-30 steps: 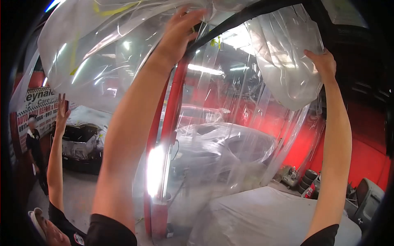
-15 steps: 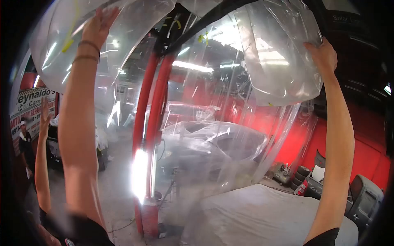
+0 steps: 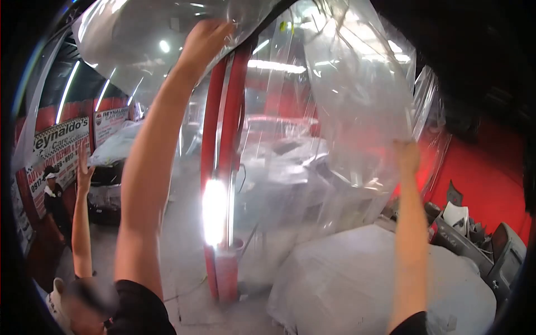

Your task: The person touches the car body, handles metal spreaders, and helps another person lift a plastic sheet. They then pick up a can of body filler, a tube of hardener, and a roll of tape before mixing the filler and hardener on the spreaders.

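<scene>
A big sheet of clear plastic (image 3: 357, 106) hangs in front of me from a dark overhead edge, loose and wrinkled. My left hand (image 3: 209, 40) is raised high at top centre, its fingers curled closed on the upper part of the plastic beside that dark edge. Lower and to the right, my right hand (image 3: 408, 157) is closed on the sheet's right side; motion blurs its fingers. Between my arms stands a red two-part post (image 3: 226, 134), with a bright tube lamp (image 3: 216, 212) in front of it.
A co-worker (image 3: 84, 301) is close at lower left, one open hand (image 3: 85, 173) raised. Another person (image 3: 54, 204) stands by the wall signs. Covered cars (image 3: 114, 145) sit behind; a pale sheet (image 3: 357, 273) drapes a large shape at lower right, near loose car parts (image 3: 466, 237).
My left hand has moved right and its spread fingers have curled onto the plastic. My right hand has come down and inward, drawing the sheet's right side lower. The view has shifted left.
</scene>
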`<action>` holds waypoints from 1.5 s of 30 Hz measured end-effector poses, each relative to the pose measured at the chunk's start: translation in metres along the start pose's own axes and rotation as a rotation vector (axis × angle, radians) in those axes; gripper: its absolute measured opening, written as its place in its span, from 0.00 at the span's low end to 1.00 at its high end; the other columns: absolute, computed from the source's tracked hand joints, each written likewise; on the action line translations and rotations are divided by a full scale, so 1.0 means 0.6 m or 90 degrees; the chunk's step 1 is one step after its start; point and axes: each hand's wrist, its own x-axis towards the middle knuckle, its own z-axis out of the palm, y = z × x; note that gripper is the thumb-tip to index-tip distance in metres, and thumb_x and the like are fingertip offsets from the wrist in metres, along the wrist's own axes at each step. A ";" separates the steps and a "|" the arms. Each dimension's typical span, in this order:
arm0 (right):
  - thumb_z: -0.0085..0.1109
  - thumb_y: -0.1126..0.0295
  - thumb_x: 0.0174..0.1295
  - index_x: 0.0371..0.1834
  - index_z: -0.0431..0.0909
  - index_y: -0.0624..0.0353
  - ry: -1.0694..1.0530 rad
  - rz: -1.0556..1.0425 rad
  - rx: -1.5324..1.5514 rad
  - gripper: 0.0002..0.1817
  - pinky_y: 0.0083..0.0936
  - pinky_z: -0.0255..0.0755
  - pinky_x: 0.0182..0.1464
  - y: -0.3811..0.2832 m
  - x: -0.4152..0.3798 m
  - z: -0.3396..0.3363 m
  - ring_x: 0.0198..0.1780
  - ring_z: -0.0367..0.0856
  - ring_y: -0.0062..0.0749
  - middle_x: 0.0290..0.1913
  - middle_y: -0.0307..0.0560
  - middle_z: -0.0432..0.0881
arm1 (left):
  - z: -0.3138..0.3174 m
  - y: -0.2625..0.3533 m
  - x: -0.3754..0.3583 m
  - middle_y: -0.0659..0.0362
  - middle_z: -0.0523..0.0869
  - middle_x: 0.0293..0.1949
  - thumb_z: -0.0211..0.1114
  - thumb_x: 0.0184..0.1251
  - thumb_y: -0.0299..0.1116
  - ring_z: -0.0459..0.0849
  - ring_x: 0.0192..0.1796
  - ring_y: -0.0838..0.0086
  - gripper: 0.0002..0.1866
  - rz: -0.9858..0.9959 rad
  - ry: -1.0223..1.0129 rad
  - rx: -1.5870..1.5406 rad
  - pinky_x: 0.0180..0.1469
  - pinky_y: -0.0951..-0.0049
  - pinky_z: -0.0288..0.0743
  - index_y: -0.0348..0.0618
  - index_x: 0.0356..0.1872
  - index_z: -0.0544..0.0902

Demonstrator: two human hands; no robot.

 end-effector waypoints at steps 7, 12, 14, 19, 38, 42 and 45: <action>0.69 0.64 0.72 0.60 0.79 0.69 -0.211 -0.033 0.736 0.22 0.32 0.75 0.60 -0.360 -0.556 0.037 0.53 0.84 0.34 0.53 0.52 0.87 | 0.022 -0.119 -0.870 0.63 0.88 0.37 0.62 0.80 0.36 0.83 0.42 0.79 0.12 -0.647 0.253 -0.259 0.46 0.74 0.78 0.37 0.43 0.88; 0.64 0.51 0.75 0.70 0.66 0.68 -0.312 -0.076 0.849 0.34 0.41 0.78 0.52 -0.417 -0.650 -0.040 0.48 0.88 0.58 0.48 0.61 0.89 | -0.028 -0.024 -1.449 0.54 0.94 0.39 0.61 0.80 0.37 0.91 0.43 0.74 0.17 -0.907 -0.293 0.087 0.52 0.70 0.83 0.34 0.45 0.91; 0.61 0.53 0.77 0.65 0.65 0.66 -0.380 -0.089 0.811 0.29 0.47 0.77 0.44 -0.362 -0.666 -0.038 0.40 0.86 0.63 0.42 0.61 0.88 | -0.108 0.060 -1.628 0.48 0.94 0.44 0.62 0.78 0.49 0.92 0.51 0.67 0.21 -1.038 -0.479 0.077 0.58 0.64 0.82 0.42 0.49 0.93; 0.60 0.59 0.73 0.60 0.80 0.55 -0.614 -0.062 0.483 0.18 0.44 0.78 0.49 -0.090 -0.803 -0.085 0.43 0.88 0.47 0.48 0.48 0.90 | -0.295 0.291 -1.746 0.51 0.86 0.65 0.52 0.83 0.62 0.84 0.65 0.64 0.37 -1.536 -0.480 -0.205 0.72 0.65 0.73 0.35 0.70 0.80; 0.67 0.44 0.66 0.70 0.81 0.55 -1.024 0.835 -0.125 0.35 0.39 0.78 0.64 0.531 -1.696 -1.081 0.62 0.86 0.48 0.66 0.57 0.85 | -0.190 0.255 -1.537 0.54 0.94 0.44 0.69 0.76 0.35 0.89 0.50 0.75 0.12 -0.717 -1.009 -0.045 0.53 0.71 0.82 0.36 0.47 0.93; 0.66 0.49 0.66 0.44 0.91 0.58 -1.008 0.781 -0.252 0.22 0.40 0.81 0.55 0.569 -1.875 -1.208 0.48 0.91 0.46 0.42 0.57 0.92 | -0.176 0.224 -1.628 0.57 0.93 0.40 0.76 0.68 0.32 0.87 0.43 0.77 0.09 -0.645 -0.958 -0.063 0.50 0.72 0.81 0.35 0.40 0.93; 0.63 0.50 0.68 0.34 0.92 0.57 -0.955 0.756 -0.296 0.21 0.45 0.81 0.50 0.585 -2.087 -1.265 0.44 0.92 0.45 0.33 0.54 0.91 | -0.252 0.286 -1.768 0.55 0.93 0.40 0.72 0.74 0.43 0.88 0.46 0.76 0.19 -0.713 -0.944 -0.040 0.54 0.71 0.80 0.33 0.35 0.91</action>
